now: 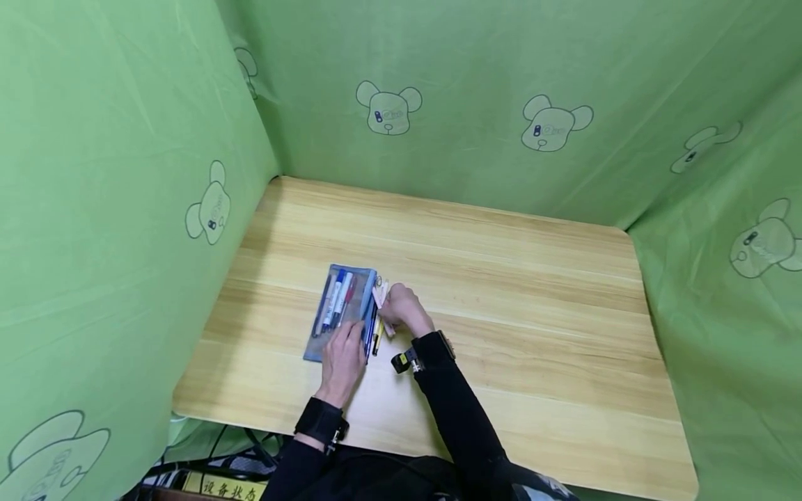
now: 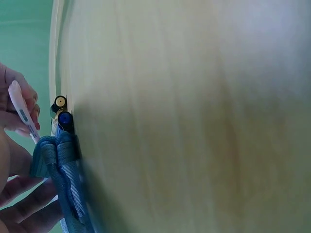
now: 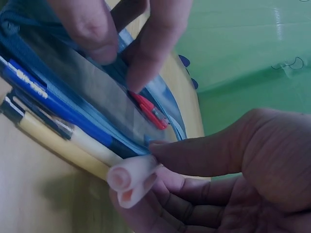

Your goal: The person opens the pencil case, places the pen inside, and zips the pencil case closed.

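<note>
A blue mesh pencil pouch (image 1: 311,350) lies flat, with white-and-blue markers (image 1: 331,309) and a red pen (image 3: 151,112) visible inside. My left hand (image 1: 342,353) is on its near right part, thumb and finger pinching the blue zipped edge in the right wrist view. Just right of the pouch, my right hand (image 1: 405,308) pinches a pale pink pen (image 3: 133,178) between thumb and fingers; the pen also shows tilted in the left wrist view. Beside the zipper lie a blue pen (image 3: 60,109) and a yellow pen (image 3: 63,148) with a dark end.
The wooden table (image 1: 514,299) extends far to the right and behind the pouch. Green cloth (image 1: 470,62) with bear-head prints hangs around its back and sides. Cables and a yellow sign (image 1: 222,487) are below the front left edge.
</note>
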{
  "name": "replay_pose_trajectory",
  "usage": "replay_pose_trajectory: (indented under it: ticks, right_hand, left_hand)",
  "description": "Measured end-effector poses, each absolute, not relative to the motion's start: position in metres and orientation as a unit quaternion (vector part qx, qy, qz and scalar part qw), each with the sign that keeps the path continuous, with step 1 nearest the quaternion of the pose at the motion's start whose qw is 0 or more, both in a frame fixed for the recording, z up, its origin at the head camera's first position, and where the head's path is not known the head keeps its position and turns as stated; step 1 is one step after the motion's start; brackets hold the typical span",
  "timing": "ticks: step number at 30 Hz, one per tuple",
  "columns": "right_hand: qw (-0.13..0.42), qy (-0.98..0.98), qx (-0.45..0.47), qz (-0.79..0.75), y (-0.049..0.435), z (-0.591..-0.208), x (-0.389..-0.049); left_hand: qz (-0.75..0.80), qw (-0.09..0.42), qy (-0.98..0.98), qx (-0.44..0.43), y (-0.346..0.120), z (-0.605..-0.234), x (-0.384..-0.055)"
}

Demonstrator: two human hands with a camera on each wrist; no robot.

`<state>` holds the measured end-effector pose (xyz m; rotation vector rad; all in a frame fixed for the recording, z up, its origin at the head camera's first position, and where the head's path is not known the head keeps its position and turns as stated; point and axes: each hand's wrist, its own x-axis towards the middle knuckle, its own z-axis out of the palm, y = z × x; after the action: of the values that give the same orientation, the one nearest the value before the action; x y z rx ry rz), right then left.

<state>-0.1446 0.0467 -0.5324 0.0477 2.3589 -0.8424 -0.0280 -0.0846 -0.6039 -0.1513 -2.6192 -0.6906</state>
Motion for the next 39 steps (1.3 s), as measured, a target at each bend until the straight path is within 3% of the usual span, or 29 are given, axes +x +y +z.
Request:
replay_pose_trajectory:
  ticks: [12,30,39]
  right_hand:
    - [0.291,0.89,0.054,-0.346,0.03,-0.544,-0.148]
    - [0.188,0.907,0.062,-0.372,0.014,-0.559,-0.144]
    - [0.186,0.911,0.083,-0.36,0.007,-0.559,-0.143]
  left_hand:
    - [-0.255,0.22,-0.94,-0.054,-0.085,-0.605,-0.028]
    - [-0.254,0.232,-0.937,-0.055,-0.085,-0.604,-0.028]
    - [-0.257,0.234,-0.936,-0.054,-0.086,-0.606,-0.028]
